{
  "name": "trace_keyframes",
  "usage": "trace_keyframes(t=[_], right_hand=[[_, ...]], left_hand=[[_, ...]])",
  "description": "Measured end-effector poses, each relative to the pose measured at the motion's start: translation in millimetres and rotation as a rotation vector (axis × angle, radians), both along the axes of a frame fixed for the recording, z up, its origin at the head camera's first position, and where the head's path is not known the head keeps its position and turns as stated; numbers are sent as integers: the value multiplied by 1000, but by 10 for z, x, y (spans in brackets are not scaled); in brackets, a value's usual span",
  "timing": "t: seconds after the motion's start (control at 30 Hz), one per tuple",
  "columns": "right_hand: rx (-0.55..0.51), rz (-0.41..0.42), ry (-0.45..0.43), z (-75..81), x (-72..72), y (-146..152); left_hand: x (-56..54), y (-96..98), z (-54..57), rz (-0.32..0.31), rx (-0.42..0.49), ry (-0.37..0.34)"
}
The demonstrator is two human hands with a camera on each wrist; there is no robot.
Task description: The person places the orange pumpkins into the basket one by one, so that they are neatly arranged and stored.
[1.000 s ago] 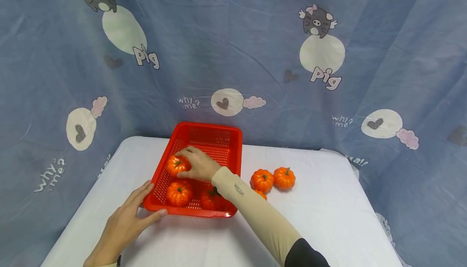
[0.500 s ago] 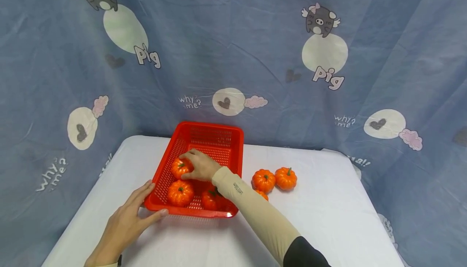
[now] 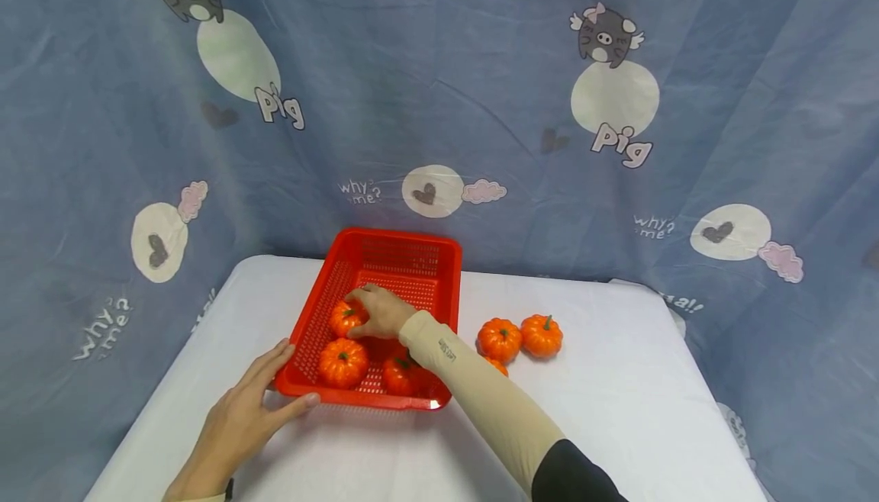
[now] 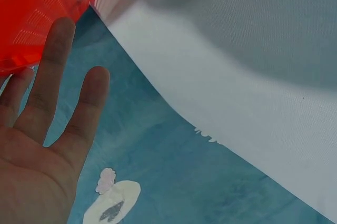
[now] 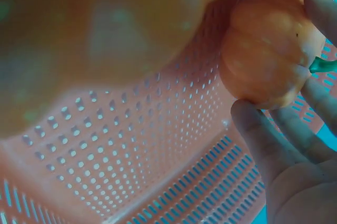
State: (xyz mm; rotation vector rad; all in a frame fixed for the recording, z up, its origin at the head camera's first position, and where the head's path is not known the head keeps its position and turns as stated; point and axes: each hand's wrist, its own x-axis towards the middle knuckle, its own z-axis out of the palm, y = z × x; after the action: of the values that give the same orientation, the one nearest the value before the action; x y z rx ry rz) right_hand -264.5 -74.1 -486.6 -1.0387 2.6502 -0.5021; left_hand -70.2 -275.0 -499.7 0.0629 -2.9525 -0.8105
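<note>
So my right grip (image 3: 381, 313) has thumb and fingers curled on a little pumpkin (image 3: 346, 319) in the red basket (image 3: 405, 235), and the thing that matters is it sits off to the left of my palm, with the arm slanting in from the near right. It's squat, no real long axis. On its near side there's a second pumpkin (image 3: 342, 363), touching or just beside, can't tell, so the far side looks roomier. My left grip (image 3: 236, 418) is at the basket's near-left corner, fingers pretty straight, thumb on the near rim, but the right one's nearer, obviously, being already on it.
</note>
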Motion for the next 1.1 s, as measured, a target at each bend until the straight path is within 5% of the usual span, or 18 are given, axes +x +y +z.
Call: trace_keyframes(t=[1.1], right_hand=[[36, 43, -31, 88, -16, 12]], left_hand=[[10, 3, 14, -1, -3, -4]])
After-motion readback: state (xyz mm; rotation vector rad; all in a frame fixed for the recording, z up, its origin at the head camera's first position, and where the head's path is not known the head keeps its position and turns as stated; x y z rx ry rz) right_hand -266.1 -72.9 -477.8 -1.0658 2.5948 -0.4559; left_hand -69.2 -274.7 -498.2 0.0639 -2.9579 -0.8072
